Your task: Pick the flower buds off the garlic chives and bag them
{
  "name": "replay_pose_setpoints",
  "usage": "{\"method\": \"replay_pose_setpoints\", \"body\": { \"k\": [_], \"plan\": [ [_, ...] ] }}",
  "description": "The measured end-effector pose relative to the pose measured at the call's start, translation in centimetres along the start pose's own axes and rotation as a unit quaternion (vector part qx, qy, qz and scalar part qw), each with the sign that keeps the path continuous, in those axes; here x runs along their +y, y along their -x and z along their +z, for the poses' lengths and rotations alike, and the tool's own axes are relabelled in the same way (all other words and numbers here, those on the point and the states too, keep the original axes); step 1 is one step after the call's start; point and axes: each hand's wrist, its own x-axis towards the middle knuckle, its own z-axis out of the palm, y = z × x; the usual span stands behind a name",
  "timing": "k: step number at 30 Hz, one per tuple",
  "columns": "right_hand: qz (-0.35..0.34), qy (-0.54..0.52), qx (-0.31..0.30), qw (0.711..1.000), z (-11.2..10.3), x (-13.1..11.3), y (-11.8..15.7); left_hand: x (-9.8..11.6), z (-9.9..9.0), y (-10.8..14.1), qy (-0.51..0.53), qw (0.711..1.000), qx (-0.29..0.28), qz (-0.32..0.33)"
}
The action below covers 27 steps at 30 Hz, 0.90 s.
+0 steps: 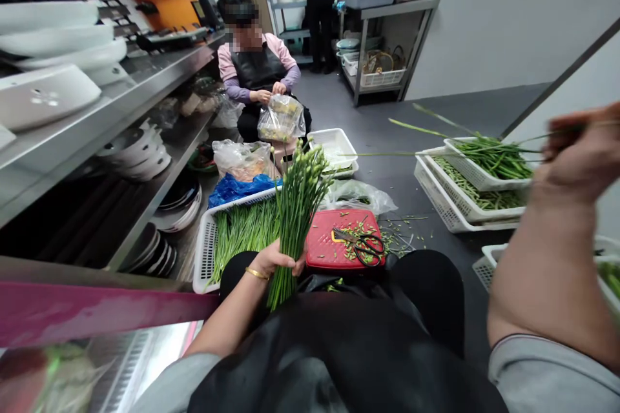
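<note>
My left hand (281, 261) is wrapped round an upright bunch of flowering garlic chives (301, 200), buds at the top. My right hand (584, 151), blurred, is raised far out to the right. A few long chive stems (431, 120) stick out leftward from its closed fingers. Before my knees lies a red board or lid (322, 242), strewn with cut green bits. Black-handled scissors (361, 246) rest on it. Beside my left hand, a white basket (203, 251) holds many more chive stems (249, 226) lying in rows.
Stacked white baskets (436, 203) with green stems and beans stand at the right. Steel shelves (159, 68) with dishes line the left. A person (259, 71) sits ahead, handling a plastic bag (282, 117); another (322, 6) stands behind. Scraps litter the floor (407, 232).
</note>
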Motion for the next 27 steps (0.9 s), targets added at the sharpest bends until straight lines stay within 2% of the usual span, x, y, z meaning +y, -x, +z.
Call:
{"method": "replay_pose_setpoints", "body": {
  "k": [1, 2, 3, 5, 6, 8, 9, 11, 14, 17, 19, 22, 25, 27],
  "plan": [
    [-0.047, 0.028, 0.016, 0.998, 1.6, -0.4, 1.7, 0.1, 0.1, -0.2, 0.01, 1.0, 0.008, 0.011],
    [-0.082, 0.043, 0.0, 0.996, 3.5, -0.8, 3.3, 0.3, 0.2, -0.4, 0.015, 1.0, 0.013, 0.018],
    [-0.087, 0.03, -0.035, 0.995, 5.5, -1.2, 4.9, 0.5, 0.4, -0.5, 0.016, 1.0, 0.016, 0.022],
    [0.006, -0.064, -0.111, 0.992, 9.4, -1.8, 7.7, 0.7, 0.8, -0.8, 0.008, 1.0, 0.017, 0.023],
    [0.082, -0.125, -0.131, 0.98, 11.1, -2.1, 8.8, 0.8, 1.0, -0.9, 0.002, 1.0, 0.017, 0.021],
    [0.222, -0.211, -0.159, 0.938, 13.8, -2.5, 10.7, 0.9, 1.2, -1.0, -0.008, 1.0, 0.015, 0.014],
    [0.267, -0.232, -0.182, 0.918, 14.7, -2.7, 11.4, 0.9, 1.3, -1.1, -0.013, 1.0, 0.011, 0.009],
    [0.305, -0.251, -0.229, 0.889, 15.9, -3.2, 12.5, 0.8, 1.5, -1.1, -0.027, 1.0, 0.004, -0.003],
    [0.308, -0.241, -0.278, 0.878, 16.5, -3.8, 13.0, 0.4, 1.5, -1.1, -0.049, 0.999, -0.008, -0.022],
    [0.285, -0.202, -0.279, 0.894, 16.3, -4.0, 12.9, 0.1, 1.4, -1.2, -0.048, 0.998, -0.019, -0.023],
    [0.262, -0.186, -0.236, 0.917, 16.0, -4.2, 12.4, 0.2, 1.2, -1.3, -0.038, 0.999, -0.015, -0.009],
    [0.209, -0.189, -0.135, 0.95, 15.4, -4.9, 10.7, 0.6, 0.9, -1.4, -0.047, 0.999, -0.007, 0.004],
    [0.124, -0.192, -0.029, 0.973, 14.0, -6.0, 7.1, 1.1, 0.7, -1.4, -0.053, 0.999, 0.007, -0.003],
    [0.084, -0.163, -0.034, 0.983, 12.0, -6.3, 3.5, 1.2, 0.5, -1.3, -0.053, 0.998, 0.001, -0.019]
  ]
}}
